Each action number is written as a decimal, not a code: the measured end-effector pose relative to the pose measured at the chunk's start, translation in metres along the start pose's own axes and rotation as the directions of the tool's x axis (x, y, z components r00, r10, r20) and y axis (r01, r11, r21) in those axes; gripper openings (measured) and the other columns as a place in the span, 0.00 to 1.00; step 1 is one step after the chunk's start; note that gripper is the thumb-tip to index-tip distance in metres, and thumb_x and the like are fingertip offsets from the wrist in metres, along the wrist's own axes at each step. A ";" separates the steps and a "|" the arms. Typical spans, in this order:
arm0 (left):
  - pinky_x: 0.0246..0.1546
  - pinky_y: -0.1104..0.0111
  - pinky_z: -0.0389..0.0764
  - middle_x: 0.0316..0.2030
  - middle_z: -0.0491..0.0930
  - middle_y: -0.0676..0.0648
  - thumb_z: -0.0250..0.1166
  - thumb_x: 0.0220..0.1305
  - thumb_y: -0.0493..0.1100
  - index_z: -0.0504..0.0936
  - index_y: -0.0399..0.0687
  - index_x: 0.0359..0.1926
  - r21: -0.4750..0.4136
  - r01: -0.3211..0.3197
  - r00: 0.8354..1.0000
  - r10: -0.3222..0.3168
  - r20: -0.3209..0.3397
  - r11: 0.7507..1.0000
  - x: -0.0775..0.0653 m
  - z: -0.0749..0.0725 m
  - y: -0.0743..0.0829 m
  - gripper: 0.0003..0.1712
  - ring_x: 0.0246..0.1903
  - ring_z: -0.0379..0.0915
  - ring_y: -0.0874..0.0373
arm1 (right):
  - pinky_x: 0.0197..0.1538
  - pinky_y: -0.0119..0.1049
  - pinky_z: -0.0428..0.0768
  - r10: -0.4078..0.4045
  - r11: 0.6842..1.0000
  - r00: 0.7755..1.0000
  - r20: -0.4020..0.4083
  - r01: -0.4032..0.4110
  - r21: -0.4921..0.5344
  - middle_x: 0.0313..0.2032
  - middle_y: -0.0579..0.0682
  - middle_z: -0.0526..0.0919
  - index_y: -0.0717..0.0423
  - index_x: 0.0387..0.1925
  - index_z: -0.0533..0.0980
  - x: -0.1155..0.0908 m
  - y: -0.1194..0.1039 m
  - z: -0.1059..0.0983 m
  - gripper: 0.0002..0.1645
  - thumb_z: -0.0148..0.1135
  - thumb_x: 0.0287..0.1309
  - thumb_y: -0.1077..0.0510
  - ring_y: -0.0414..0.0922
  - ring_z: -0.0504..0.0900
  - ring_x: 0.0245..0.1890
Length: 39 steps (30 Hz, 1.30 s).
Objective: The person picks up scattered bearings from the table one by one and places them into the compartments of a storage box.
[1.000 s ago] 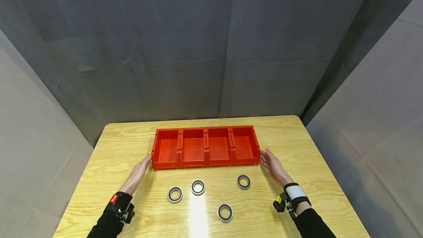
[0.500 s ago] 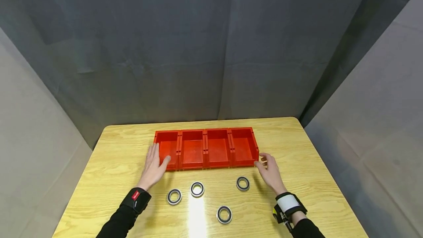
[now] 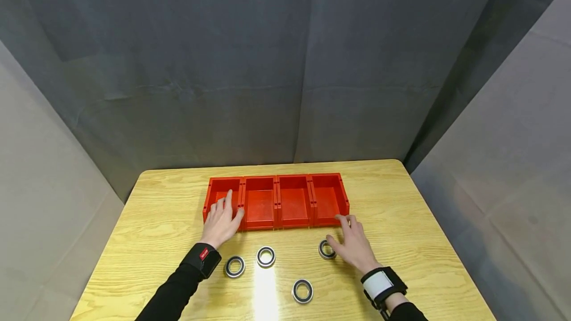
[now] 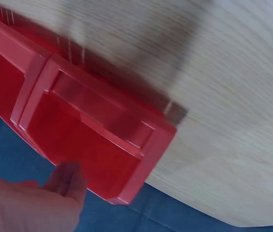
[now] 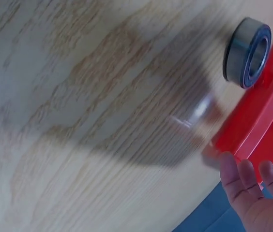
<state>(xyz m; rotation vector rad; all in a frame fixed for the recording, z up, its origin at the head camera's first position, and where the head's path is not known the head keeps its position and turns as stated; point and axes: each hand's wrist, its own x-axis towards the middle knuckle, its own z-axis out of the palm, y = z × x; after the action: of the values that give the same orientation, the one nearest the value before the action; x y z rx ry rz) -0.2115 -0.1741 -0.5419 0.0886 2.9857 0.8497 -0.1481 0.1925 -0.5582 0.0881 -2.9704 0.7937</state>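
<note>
A row of joined red bins [image 3: 294, 222] sits toward the back of the wooden table. My left hand [image 3: 221, 223] is over the leftmost bin, fingers spread; in the left wrist view the hand [image 4: 35, 205] overlaps that bin's edge and holds nothing. My right hand [image 3: 355, 245], fingers extended and apart, is in front of the rightmost bin. Its thumb overlaps a ball bearing [image 3: 326, 250] in the head view. In the right wrist view, that bearing [image 5: 243, 55] lies by the bin's front, apart from the fingers [image 5: 231, 176].
Three more bearings lie in front of the bins: one at the left [image 3: 234, 266], one near the middle [image 3: 265, 257] and one closer to me [image 3: 303, 291]. Grey cloth [image 3: 223, 88] hangs behind the table [image 3: 169, 202], with pale panels [image 3: 504, 187] at both sides.
My left hand has moved from the bins' left side to over the leftmost bin. My right hand has left the right side and come inward and nearer, beside a bearing.
</note>
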 end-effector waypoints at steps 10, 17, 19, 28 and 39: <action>0.52 0.35 0.74 0.71 0.58 0.28 0.52 0.73 0.55 0.44 0.50 0.81 -0.001 0.068 0.995 -0.068 0.073 0.998 0.009 0.010 0.014 0.44 0.64 0.60 0.29 | 0.35 0.52 0.81 -0.091 0.990 0.994 0.057 0.097 -0.100 0.55 0.60 0.71 0.52 0.60 0.74 -0.006 -0.008 0.016 0.34 0.69 0.51 0.47 0.62 0.73 0.50; 0.47 0.38 0.79 0.70 0.58 0.26 0.54 0.73 0.53 0.43 0.52 0.81 0.045 0.065 0.994 -0.069 0.085 0.997 0.015 0.016 0.023 0.44 0.62 0.63 0.28 | 0.27 0.48 0.79 -0.113 0.982 0.986 0.121 0.129 -0.138 0.53 0.57 0.72 0.50 0.58 0.75 -0.008 -0.015 0.023 0.34 0.72 0.48 0.46 0.59 0.72 0.48; 0.46 0.38 0.79 0.69 0.59 0.25 0.54 0.73 0.52 0.45 0.51 0.81 0.059 0.051 0.996 -0.055 0.074 0.997 0.017 0.019 0.024 0.43 0.60 0.65 0.28 | 0.27 0.48 0.79 -0.114 0.980 0.983 0.142 0.135 -0.145 0.52 0.56 0.72 0.49 0.57 0.75 -0.009 -0.017 0.024 0.33 0.72 0.49 0.46 0.59 0.73 0.48; 0.33 0.48 0.82 0.55 0.69 0.27 0.56 0.73 0.47 0.50 0.49 0.80 0.126 0.014 0.999 -0.019 0.035 0.992 0.022 0.027 0.027 0.41 0.48 0.69 0.35 | 0.28 0.50 0.80 -0.114 0.978 0.978 0.174 0.142 -0.154 0.52 0.57 0.72 0.49 0.54 0.75 -0.010 -0.019 0.030 0.31 0.72 0.48 0.47 0.61 0.73 0.49; 0.27 0.50 0.82 0.50 0.70 0.28 0.59 0.71 0.44 0.51 0.47 0.80 0.192 -0.005 1.000 0.001 0.022 0.981 0.024 0.035 0.025 0.41 0.44 0.70 0.37 | 0.25 0.46 0.77 -0.103 0.975 0.978 0.182 0.136 -0.176 0.50 0.57 0.72 0.50 0.51 0.76 -0.010 -0.017 0.036 0.28 0.73 0.46 0.51 0.59 0.71 0.46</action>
<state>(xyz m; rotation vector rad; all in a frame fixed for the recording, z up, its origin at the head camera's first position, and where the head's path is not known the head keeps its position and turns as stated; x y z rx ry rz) -0.2324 -0.1331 -0.5595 0.1069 3.0396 0.5540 -0.1384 0.1600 -0.5815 0.3389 -3.1472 0.5132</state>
